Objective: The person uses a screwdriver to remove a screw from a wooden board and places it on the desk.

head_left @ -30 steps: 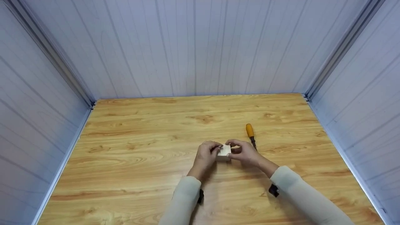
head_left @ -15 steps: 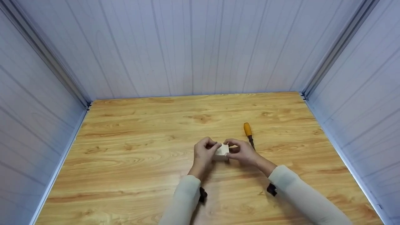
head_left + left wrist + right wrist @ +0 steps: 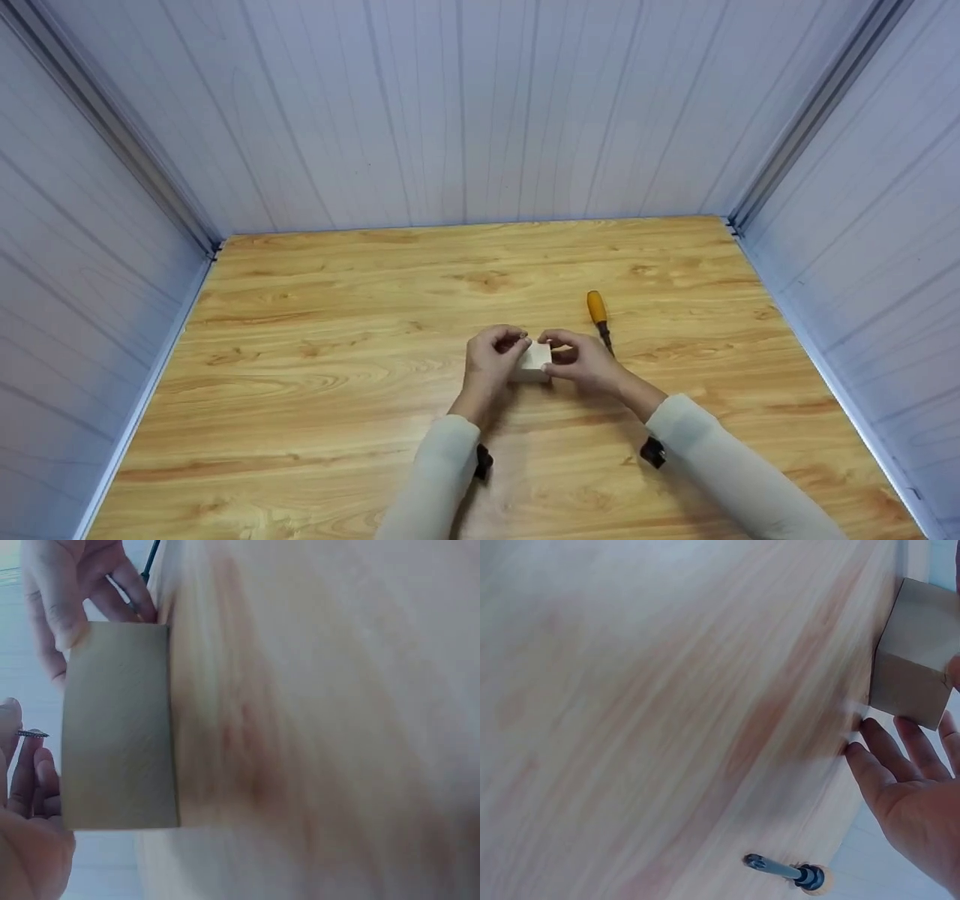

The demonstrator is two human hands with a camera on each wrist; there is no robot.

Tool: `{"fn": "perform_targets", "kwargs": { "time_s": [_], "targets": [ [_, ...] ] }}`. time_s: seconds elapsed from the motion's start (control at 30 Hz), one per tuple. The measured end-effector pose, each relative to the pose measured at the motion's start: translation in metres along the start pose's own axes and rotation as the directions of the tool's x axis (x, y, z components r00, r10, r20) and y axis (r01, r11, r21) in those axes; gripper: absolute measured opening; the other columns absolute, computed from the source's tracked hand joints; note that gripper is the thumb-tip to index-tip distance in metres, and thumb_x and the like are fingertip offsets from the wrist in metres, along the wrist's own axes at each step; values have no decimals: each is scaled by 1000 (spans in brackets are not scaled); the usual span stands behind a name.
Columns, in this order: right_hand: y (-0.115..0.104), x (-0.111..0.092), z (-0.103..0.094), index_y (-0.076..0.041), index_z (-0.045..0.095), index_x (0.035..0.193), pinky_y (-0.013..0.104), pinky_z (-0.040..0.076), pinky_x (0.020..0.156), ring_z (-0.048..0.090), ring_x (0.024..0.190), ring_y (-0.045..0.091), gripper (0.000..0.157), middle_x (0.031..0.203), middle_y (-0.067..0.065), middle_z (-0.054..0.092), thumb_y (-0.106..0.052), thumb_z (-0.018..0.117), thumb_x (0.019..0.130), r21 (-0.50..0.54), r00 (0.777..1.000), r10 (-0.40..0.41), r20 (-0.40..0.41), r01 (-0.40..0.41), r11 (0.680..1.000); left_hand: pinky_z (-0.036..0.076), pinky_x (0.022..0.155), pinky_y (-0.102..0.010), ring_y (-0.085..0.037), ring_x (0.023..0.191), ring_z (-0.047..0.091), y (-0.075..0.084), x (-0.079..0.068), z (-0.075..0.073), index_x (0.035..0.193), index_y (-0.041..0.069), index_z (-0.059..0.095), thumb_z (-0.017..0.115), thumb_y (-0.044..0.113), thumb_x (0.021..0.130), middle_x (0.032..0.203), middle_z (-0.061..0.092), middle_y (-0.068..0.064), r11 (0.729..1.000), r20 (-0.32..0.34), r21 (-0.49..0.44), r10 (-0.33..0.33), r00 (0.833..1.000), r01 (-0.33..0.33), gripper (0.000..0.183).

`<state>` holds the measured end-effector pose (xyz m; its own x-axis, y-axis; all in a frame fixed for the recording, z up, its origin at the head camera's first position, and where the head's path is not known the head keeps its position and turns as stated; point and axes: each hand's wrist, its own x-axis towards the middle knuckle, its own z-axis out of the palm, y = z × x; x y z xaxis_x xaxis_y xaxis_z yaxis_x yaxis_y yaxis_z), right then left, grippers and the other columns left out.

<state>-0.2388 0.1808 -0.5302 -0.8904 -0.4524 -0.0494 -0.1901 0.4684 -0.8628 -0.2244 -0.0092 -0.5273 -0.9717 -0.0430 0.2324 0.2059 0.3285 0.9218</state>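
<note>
A pale wooden block (image 3: 535, 355) rests on the wood-grain table, between the two hands. My left hand (image 3: 489, 365) pinches a small dark screw (image 3: 31, 734) between thumb and fingertip, just above the block's left part. In the left wrist view the screw lies sideways, its pointed end out past the fingers and clear of the block. My right hand (image 3: 589, 365) grips the block's right end, with the thumb at the near corner and the index finger at the far one. The right wrist view shows the block's end face (image 3: 909, 690) beside the right fingers.
A screwdriver with an orange handle (image 3: 597, 307) lies on the table just beyond the right hand, its shaft toward that hand. Panelled walls (image 3: 465, 112) enclose the back and both sides of the table.
My left fingertips have shifted slightly up and away from the block's top with the screw, which has turned in the pinch. The right hand keeps its hold on the block.
</note>
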Motion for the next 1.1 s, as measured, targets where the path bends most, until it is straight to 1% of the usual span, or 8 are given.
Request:
{"fn": "perform_targets", "kwargs": {
  "time_s": [0.13, 0.37, 0.43, 0.67, 0.77, 0.9, 1.03, 1.1],
  "targets": [
    [-2, -1, 0, -18, 52, 117, 32, 47, 82, 55, 105, 26, 46, 118, 7, 52, -24, 68, 75, -4, 1000, 13, 8, -13, 1000, 47, 61, -20, -5, 68, 57, 3, 4, -9, 84, 14, 69, 66, 24, 77, 79, 64, 7, 1000, 3, 20, 8, 1000, -8, 13],
    [-21, -8, -2, -11, 51, 118, 41, 45, 85, 52, 106, 34, 44, 122, 15, 49, -16, 66, 77, 12, 1000, 14, 22, -14, 1000, 47, 60, -22, -7, 68, 57, 2, 13, -31, 90, 22, 64, 67, 30, 75, 73, 62, 6, 997, -9, 15, -78, 997, 78, 17],
    [-24, -9, -2, -11, 51, 117, 43, 44, 85, 51, 107, 36, 43, 122, 16, 49, -15, 66, 77, 23, 1000, 13, 23, -13, 1000, 47, 60, -22, -7, 67, 57, -1, 15, -39, 91, 22, 62, 68, 29, 75, 72, 62, 7, 996, -17, 36, -81, 997, 82, 18],
    [-2, -3, -2, -20, 52, 114, 40, 45, 85, 55, 104, 28, 42, 119, 7, 50, -27, 67, 75, -15, 999, -34, 17, 34, 999, 47, 59, -23, -8, 65, 56, -17, 19, -68, 86, 16, 62, 68, 25, 75, 71, 61, 6, 987, -60, 119, -99, 993, 106, 15],
    [1, -1, -2, -20, 52, 113, 41, 45, 85, 56, 102, 28, 43, 118, 6, 51, -29, 68, 75, -10, 998, -54, 15, 54, 998, 46, 58, -25, -8, 64, 56, -23, 21, -78, 85, 18, 63, 68, 28, 75, 70, 60, 9, 973, -86, 180, -134, 987, 147, 15],
    [-2, -2, -3, -19, 52, 114, 42, 44, 86, 56, 102, 28, 43, 118, 6, 51, -27, 68, 75, -9, 999, -43, 12, 43, 999, 44, 56, -26, -6, 63, 55, -31, 22, -89, 82, 27, 61, 66, 37, 74, 70, 59, 12, 942, -117, 267, -176, 978, 201, 14],
    [-5, -2, -2, -12, 51, 116, 47, 42, 87, 54, 103, 34, 43, 119, 13, 50, -19, 67, 77, 10, 999, -43, 24, 43, 999, 42, 54, -27, -8, 61, 54, -39, 21, -94, 79, 30, 59, 64, 40, 75, 70, 58, 12, 914, -139, 309, -232, 963, 264, 12],
    [-2, -1, -1, -13, 51, 115, 46, 43, 86, 54, 103, 34, 42, 120, 13, 50, -19, 67, 76, 6, 999, -37, 23, 37, 999, 42, 53, -27, -9, 60, 54, -43, 20, -95, 79, 30, 59, 64, 38, 76, 69, 58, 11, 900, -154, 321, -258, 954, 296, 10]
  ]
}}
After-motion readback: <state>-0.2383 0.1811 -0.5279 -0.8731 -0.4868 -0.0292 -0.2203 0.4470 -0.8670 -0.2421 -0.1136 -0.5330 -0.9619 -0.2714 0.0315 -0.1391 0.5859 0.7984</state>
